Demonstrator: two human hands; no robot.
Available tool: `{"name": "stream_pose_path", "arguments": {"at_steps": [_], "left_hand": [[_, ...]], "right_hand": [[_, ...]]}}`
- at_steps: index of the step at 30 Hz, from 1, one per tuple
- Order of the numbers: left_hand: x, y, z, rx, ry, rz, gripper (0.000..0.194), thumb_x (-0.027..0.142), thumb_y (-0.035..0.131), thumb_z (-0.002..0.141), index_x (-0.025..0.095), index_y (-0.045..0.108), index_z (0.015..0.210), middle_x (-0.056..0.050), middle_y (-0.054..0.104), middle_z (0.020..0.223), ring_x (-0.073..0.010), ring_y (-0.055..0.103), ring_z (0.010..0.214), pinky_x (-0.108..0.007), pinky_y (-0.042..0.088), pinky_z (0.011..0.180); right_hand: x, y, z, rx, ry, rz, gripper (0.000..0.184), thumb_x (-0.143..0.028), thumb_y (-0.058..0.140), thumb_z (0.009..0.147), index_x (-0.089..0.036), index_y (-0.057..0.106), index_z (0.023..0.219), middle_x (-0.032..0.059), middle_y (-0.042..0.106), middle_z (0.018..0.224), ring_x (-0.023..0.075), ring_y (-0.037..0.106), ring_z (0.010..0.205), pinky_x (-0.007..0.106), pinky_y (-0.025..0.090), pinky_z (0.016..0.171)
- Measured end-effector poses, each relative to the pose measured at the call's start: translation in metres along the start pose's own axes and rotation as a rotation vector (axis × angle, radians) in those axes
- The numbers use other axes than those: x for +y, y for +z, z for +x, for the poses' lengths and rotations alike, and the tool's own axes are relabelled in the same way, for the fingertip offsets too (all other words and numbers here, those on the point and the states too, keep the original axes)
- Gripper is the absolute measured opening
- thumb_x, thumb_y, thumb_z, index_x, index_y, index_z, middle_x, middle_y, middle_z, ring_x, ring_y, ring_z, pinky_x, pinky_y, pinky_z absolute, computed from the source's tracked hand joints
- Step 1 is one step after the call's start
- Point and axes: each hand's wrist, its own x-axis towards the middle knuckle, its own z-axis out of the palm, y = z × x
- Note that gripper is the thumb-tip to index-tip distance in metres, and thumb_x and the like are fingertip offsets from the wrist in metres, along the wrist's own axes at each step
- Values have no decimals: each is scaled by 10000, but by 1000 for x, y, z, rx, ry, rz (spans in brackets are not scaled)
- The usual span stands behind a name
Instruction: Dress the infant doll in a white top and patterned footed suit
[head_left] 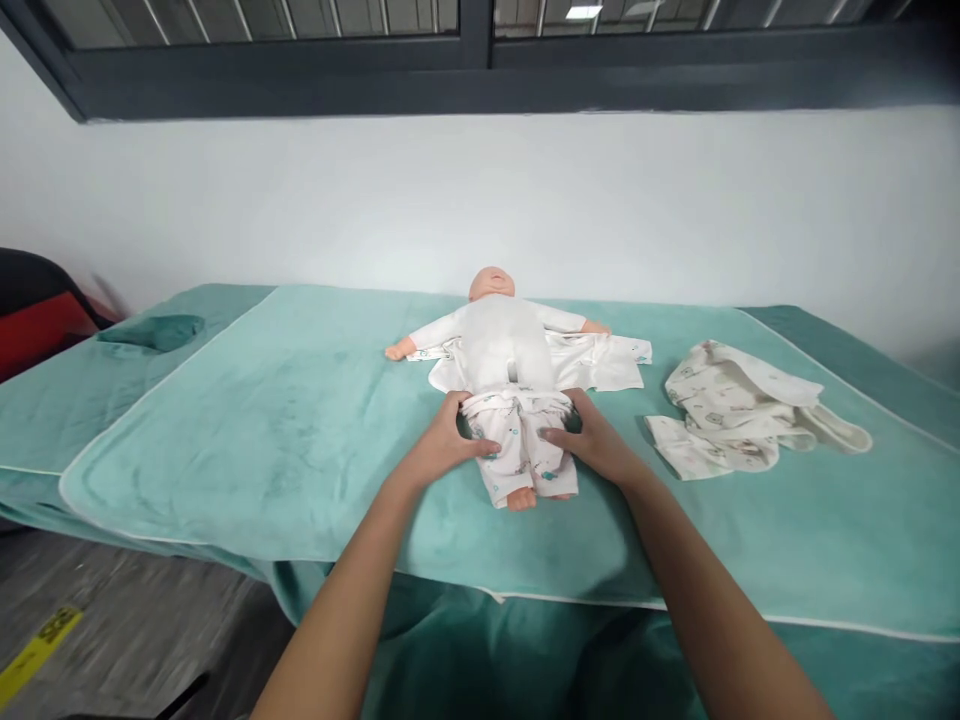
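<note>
A baby doll (501, 335) lies on its back, head toward the wall and arms spread. Printed white baby pants (517, 430) cover its legs, with the feet showing at the cuffs. My left hand (454, 438) grips the pants at the left side of the waistband, thumb lying over the front. On the opposite side, my right hand (589, 438) holds the waistband the same way. Beneath the doll a white baby top (600, 360) is spread out, showing mostly to the right. The fingers behind the fabric are partly hidden.
Crumpled printed baby clothing (739, 410) lies to the right of the doll. A green cover (247, 420) spans the table, which meets a white wall (480, 200) under a dark window frame (300, 80). A red and black chair (45, 310) stands at the left.
</note>
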Motion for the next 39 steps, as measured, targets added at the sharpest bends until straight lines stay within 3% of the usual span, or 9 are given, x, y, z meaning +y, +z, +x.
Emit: {"name": "stream_pose_path", "arguments": {"at_steps": [3, 7, 12, 18, 23, 26, 30, 35, 39], "left_hand": [[2, 17, -2, 59, 94, -35, 779, 436, 843, 640, 217, 450, 1276, -103, 439, 1343, -295, 438, 1293, -432, 358, 1120], [8, 55, 8, 207, 237, -69, 749, 413, 780, 719, 227, 418, 1348, -123, 331, 1414, -296, 325, 1390, -457, 272, 1197], [20, 79, 22, 322, 390, 100, 629, 336, 733, 765, 241, 467, 1327, -122, 378, 1413, -313, 314, 1380, -500, 258, 1200], [41, 86, 31, 337, 496, 216, 517, 215, 648, 785, 232, 521, 1286, -138, 447, 1371, -336, 340, 1319, -548, 336, 1148], [49, 90, 32, 323, 515, 253, 494, 173, 598, 801, 225, 530, 1287, -140, 459, 1388, -354, 296, 1340, -570, 357, 1136], [48, 90, 32, 325, 518, 274, 485, 185, 594, 812, 221, 531, 1291, -129, 459, 1391, -352, 298, 1341, -558, 366, 1137], [36, 85, 27, 340, 502, 270, 492, 238, 627, 819, 231, 523, 1300, -126, 457, 1384, -344, 326, 1333, -549, 367, 1132], [7, 76, 11, 404, 361, 198, 482, 382, 653, 854, 243, 530, 1299, -123, 432, 1378, -306, 377, 1319, -507, 336, 1151], [-8, 64, 15, 478, 174, -132, 522, 497, 639, 859, 236, 526, 1296, -117, 414, 1409, -258, 410, 1338, -431, 330, 1168]], "right_hand": [[4, 4, -11, 42, 18, 12, 517, -565, 652, 819, -238, 508, 1191, 63, 600, 1132, 259, 563, 1053, 381, 466, 895], [14, 8, -11, 127, 133, -62, 430, -583, 551, 881, -237, 510, 1134, 34, 626, 954, 245, 582, 910, 390, 471, 831], [19, 7, -8, 118, 145, -12, 381, -564, 528, 899, -242, 542, 1103, 34, 658, 989, 249, 597, 955, 385, 478, 851], [15, 7, -7, 144, 46, 121, 361, -422, 504, 921, -264, 548, 1243, 67, 599, 1292, 271, 510, 1247, 428, 379, 1066], [10, 7, -8, 137, 132, 153, 191, -373, 519, 901, -259, 644, 991, 49, 665, 954, 260, 603, 930, 401, 488, 846], [9, 7, -9, 146, 120, 150, 216, -379, 521, 902, -257, 643, 1032, 46, 663, 969, 261, 599, 938, 398, 486, 836], [14, 8, -10, 173, 101, 106, 339, -419, 543, 897, -250, 575, 1190, 45, 635, 1124, 255, 560, 1086, 391, 445, 930], [17, 10, -9, 175, 164, 30, 400, -534, 613, 853, -245, 580, 1128, -7, 599, 860, 196, 540, 771, 335, 446, 715], [17, 10, -9, 209, 142, -29, 406, -544, 602, 853, -239, 603, 1120, -15, 571, 800, 187, 510, 725, 323, 421, 669]]}}
